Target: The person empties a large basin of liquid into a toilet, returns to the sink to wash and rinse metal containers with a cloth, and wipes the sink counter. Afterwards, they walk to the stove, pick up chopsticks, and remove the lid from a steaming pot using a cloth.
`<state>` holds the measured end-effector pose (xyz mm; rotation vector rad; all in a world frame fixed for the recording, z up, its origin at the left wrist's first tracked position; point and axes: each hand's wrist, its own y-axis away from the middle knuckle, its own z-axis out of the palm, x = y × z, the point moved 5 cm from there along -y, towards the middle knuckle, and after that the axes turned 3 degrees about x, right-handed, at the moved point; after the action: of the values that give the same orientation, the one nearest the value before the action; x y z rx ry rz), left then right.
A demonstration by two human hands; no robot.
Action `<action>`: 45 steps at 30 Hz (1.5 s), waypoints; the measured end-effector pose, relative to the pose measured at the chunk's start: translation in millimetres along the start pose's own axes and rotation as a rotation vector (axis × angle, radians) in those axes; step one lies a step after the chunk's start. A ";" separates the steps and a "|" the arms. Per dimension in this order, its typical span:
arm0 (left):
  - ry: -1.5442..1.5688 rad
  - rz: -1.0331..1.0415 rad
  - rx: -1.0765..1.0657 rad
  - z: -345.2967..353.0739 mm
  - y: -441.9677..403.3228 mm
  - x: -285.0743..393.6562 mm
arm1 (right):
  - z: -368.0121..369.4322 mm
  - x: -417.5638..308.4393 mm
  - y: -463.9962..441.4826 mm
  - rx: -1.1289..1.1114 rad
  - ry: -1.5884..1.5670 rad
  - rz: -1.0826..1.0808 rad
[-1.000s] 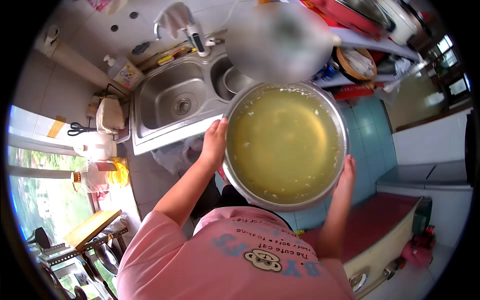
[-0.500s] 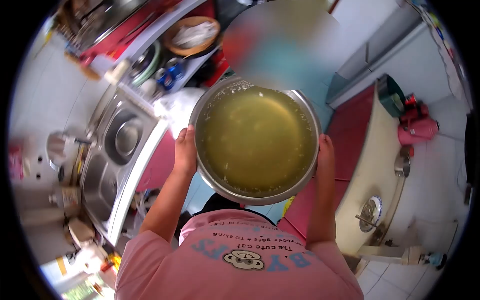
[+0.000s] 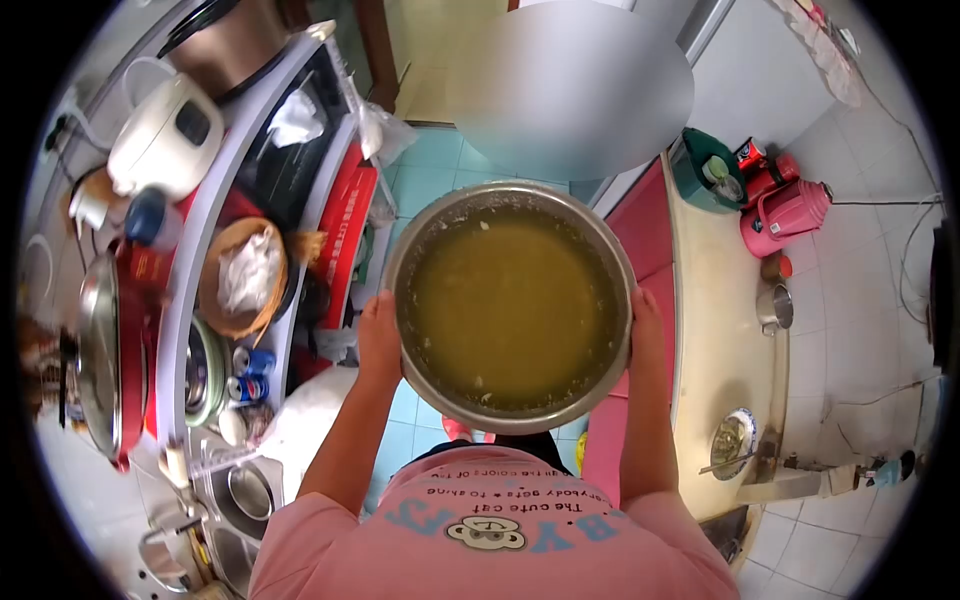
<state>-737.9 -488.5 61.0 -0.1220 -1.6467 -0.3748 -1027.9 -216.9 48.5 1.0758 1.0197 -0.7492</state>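
Clearly, the body has swung away from the sink: the pink shirt (image 3: pixel 490 545) is nearest, and just beyond it the wide metal basin (image 3: pixel 508 420) is held up in front, in both hands. The left hand (image 3: pixel 379 335) presses against its left side and the right hand (image 3: pixel 645 325) against its right, so the grip is closed on the basin from two sides, though the fingers beneath are mostly hidden. Cloudy yellow-green liquid (image 3: pixel 510 310) fills much of it, with pale flecks along the wall. The basin has come round with the body and rests on nothing but the hands; with that much liquid, I judge a tilt or sharp turn could slop it.

Further out to the right, the cream surface (image 3: pixel 715 320) carries a patterned dish (image 3: pixel 733 445), a metal cup (image 3: pixel 774 308) and a pink thermos (image 3: pixel 785 217). The sink (image 3: pixel 235 562) has slid to the lower left, below shelves with blue cans (image 3: pixel 248 388) and a white cooker (image 3: pixel 170 135). Turquoise floor tiles (image 3: pixel 430 155) stretch beyond the basin.
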 end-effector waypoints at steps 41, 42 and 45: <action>0.086 -0.062 0.283 59.0 -674.5 97.6 | 565.1 -94.8 -526.3 -0.253 0.006 0.046; 0.107 -0.086 0.252 52.0 -679.9 83.4 | 572.6 -82.2 -530.3 -0.286 0.005 0.016; 0.069 -0.104 0.243 36.2 -677.2 80.1 | 581.7 -68.4 -524.8 -0.319 0.000 -0.003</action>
<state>-983.5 -1124.5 22.2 0.1572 -1.6204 -0.2520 -1345.9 -935.1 8.7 0.7987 1.0981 -0.5650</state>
